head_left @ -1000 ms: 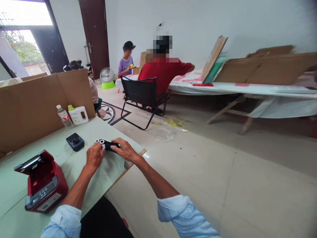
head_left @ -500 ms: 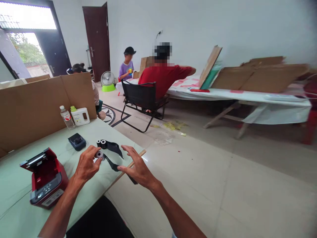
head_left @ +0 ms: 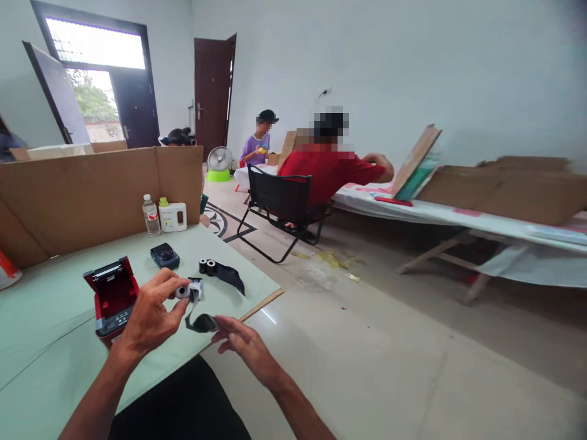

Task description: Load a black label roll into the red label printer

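Head view shows our right hand (head_left: 250,351) nearest, beyond the edge of the surface (head_left: 68,342), its fingers partly bent; the fingertips meet the end of a dark strip (head_left: 202,322), though we cannot tell whether they pinch it. Our left hand (head_left: 153,311) holds a small white roll (head_left: 181,292) between thumb and fingertips above the surface, and the strip hangs in a curl between our hands. Beside our left hand we see a red box (head_left: 117,287) with its lid raised. Farther on lie two small rolls (head_left: 206,266) with a black strip (head_left: 229,276) trailing right, and a dark device (head_left: 166,256). Behind them, a clear bottle (head_left: 152,217) and a white jug (head_left: 172,219) stand by a cardboard panel (head_left: 105,189). Beyond, a person in red (head_left: 316,174) sits in a black chair (head_left: 280,189); a fan (head_left: 220,160) stands farther back.
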`<state>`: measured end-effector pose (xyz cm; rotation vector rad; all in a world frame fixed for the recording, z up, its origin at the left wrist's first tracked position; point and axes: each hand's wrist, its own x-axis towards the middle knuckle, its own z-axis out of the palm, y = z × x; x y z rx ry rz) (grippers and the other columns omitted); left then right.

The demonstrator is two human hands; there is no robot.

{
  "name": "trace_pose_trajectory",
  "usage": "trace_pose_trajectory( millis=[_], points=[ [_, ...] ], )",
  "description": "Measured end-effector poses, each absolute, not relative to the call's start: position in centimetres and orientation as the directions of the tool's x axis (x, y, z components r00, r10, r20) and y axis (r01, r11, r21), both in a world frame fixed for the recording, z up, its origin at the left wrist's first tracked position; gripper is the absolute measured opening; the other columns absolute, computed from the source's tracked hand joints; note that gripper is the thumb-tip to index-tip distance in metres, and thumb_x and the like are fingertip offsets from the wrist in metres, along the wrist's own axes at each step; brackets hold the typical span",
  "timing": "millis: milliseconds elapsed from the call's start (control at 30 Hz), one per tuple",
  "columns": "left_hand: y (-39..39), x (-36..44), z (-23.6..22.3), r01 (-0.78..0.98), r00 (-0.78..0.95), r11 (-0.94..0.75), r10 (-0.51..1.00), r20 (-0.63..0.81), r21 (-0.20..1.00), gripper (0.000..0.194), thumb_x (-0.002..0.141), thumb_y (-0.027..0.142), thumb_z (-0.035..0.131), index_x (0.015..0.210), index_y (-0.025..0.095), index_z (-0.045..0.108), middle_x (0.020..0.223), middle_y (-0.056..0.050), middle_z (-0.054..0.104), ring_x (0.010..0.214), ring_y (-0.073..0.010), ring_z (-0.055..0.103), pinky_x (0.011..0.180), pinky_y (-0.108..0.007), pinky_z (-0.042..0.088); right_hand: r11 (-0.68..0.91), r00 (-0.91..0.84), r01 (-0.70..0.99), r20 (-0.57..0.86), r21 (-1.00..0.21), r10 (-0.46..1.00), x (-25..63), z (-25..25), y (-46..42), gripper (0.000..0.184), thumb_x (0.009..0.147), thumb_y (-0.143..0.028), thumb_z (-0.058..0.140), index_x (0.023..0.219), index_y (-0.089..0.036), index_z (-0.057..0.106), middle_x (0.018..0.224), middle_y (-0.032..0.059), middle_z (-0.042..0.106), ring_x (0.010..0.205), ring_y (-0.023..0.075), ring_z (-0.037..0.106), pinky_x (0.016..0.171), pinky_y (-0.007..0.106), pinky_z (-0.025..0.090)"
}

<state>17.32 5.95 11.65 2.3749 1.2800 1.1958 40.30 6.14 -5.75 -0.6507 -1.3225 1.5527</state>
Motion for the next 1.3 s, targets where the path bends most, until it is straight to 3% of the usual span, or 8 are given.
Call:
trace_pose_trajectory(
  millis=[133, 333, 433, 533, 733, 1033, 1300],
  points=[
    [3.7, 16.2, 12.0, 0.582, 0.244, -0.583, 0.790, 0.562, 0.566, 0.020, 0.089, 0.017, 0.062, 0.103, 0.021, 0.076, 0.098, -0.005, 0.069, 0.080, -0.0151, 0.065, 0.070, -0.026, 0.055, 0.160, -0.349, -0.209, 0.226, -0.965, 0.909, 35.3, -6.1, 5.4, 0.053, 0.090, -0.052, 0.074, 0.137, -0.030, 0.063, 0.127, 0.0109, 0.068, 0.102, 0.0259, 0.068, 0.088, 0.043, 0.059],
    [0.6, 14.5, 10.5, 0.554, 0.179, -0.521, 0.836, 0.519, 0.649, 0.016, 0.089, 0.017, 0.063, 0.100, 0.019, 0.075, 0.094, -0.005, 0.068, 0.074, -0.0136, 0.062, 0.065, -0.025, 0.053, 0.468, -0.100, 0.049, 0.462, -0.882, 0.881, 30.1, -5.0, 4.4, 0.076, 0.081, -0.026, 0.081, 0.150, -0.032, 0.050, 0.143, 0.0126, 0.058, 0.109, 0.0281, 0.066, 0.091, 0.043, 0.061],
    [-1.1, 13.5, 8.4, 0.543, 0.156, -0.491, 0.856, 0.492, 0.682, 0.014, 0.089, 0.014, 0.062, 0.096, 0.019, 0.073, 0.089, -0.004, 0.066, 0.078, -0.0146, 0.063, 0.070, -0.026, 0.053, 0.687, -0.095, 0.057, 0.681, -0.724, 0.726, 29.6, -4.3, 3.1, 0.064, 0.088, -0.014, 0.073, 0.147, -0.032, 0.055, 0.141, 0.0119, 0.059, 0.121, 0.0279, 0.064, 0.097, 0.042, 0.059],
    [-2.7, 12.5, 5.9, 0.534, 0.115, -0.446, 0.880, 0.460, 0.719, 0.015, 0.088, 0.011, 0.060, 0.095, 0.018, 0.071, 0.087, -0.003, 0.066, 0.078, -0.0144, 0.063, 0.071, -0.026, 0.053, 0.797, -0.195, 0.019, 0.779, -0.604, 0.596, 30.0, -3.7, 1.8, 0.049, 0.095, -0.009, 0.065, 0.138, -0.033, 0.065, 0.127, 0.0092, 0.067, 0.114, 0.0234, 0.068, 0.093, 0.036, 0.060],
    [-4.0, 10.2, 3.7, 0.558, 0.061, -0.391, 0.899, 0.434, 0.732, 0.020, 0.084, 0.006, 0.059, 0.094, 0.019, 0.070, 0.090, -0.003, 0.068, 0.079, -0.0148, 0.064, 0.070, -0.026, 0.054, 0.796, -0.365, -0.049, 0.753, -0.603, 0.548, 29.1, -2.7, 2.3, 0.034, 0.100, -0.013, 0.060, 0.127, -0.030, 0.073, 0.110, 0.0078, 0.073, 0.098, 0.0208, 0.073, 0.082, 0.032, 0.061],
    [1.8, 4.5, 7.6, 0.700, 0.010, -0.374, 0.857, 0.515, 0.609, 0.017, 0.081, 0.008, 0.061, 0.088, 0.017, 0.073, 0.089, -0.004, 0.073, 0.079, -0.0157, 0.067, 0.072, -0.027, 0.054, 0.747, -0.581, -0.143, 0.666, -0.649, 0.468, 23.5, 3.7, 11.6, 0.018, 0.094, -0.022, 0.062, 0.103, -0.021, 0.077, 0.102, 0.0076, 0.077, 0.094, 0.0209, 0.071, 0.085, 0.033, 0.056],
    [2.3, 2.6, 6.5, 0.716, -0.070, -0.326, 0.845, 0.529, 0.617, 0.026, 0.086, 0.020, 0.067, 0.111, 0.018, 0.073, 0.105, -0.008, 0.076, 0.090, -0.0202, 0.073, 0.081, -0.034, 0.061, 0.482, -0.570, -0.084, 0.439, -0.872, 0.695, 24.3, 4.1, 14.4, 0.025, 0.088, -0.041, 0.068, 0.084, -0.017, 0.074, 0.074, 0.0015, 0.068, 0.067, 0.0172, 0.062, 0.063, 0.028, 0.050]
  ],
)
